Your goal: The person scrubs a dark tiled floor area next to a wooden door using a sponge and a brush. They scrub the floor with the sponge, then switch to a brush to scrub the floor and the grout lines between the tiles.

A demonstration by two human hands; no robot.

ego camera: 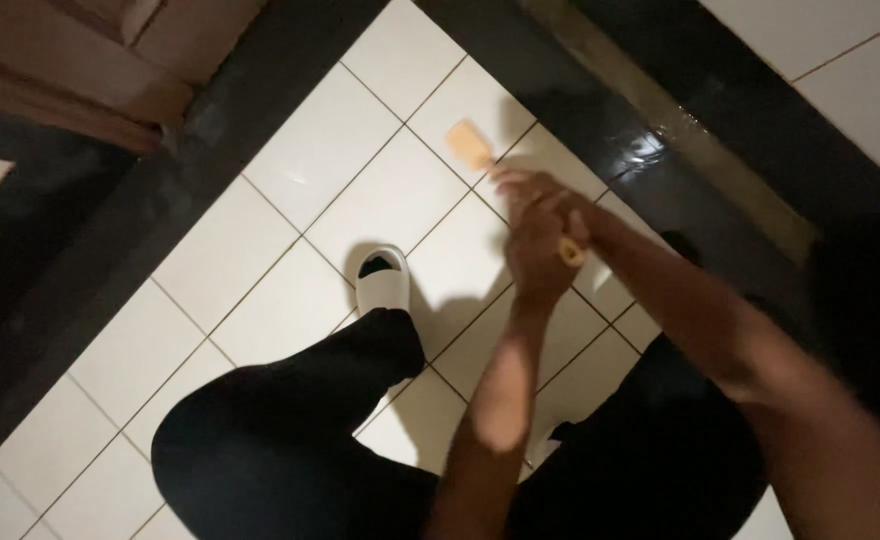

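Observation:
My hands meet over a white tiled floor, both slightly blurred. A light wooden tool with a flat rectangular head [468, 143] sticks out past my fingers toward the far tiles. Its handle end shows between my hands. My left hand [543, 268] reaches up from below and is closed round the handle. My right hand [532, 198] comes in from the right and lies over the handle, fingers curled on it. Below are my legs in black trousers [290, 430], and one foot wears a white slipper [382, 280].
The white tiles [260, 240] are edged by dark glossy border strips on the left [110, 230] and upper right [650, 110]. A wet shine shows on the right strip. A brownish wooden piece [90, 60] sits at the top left corner.

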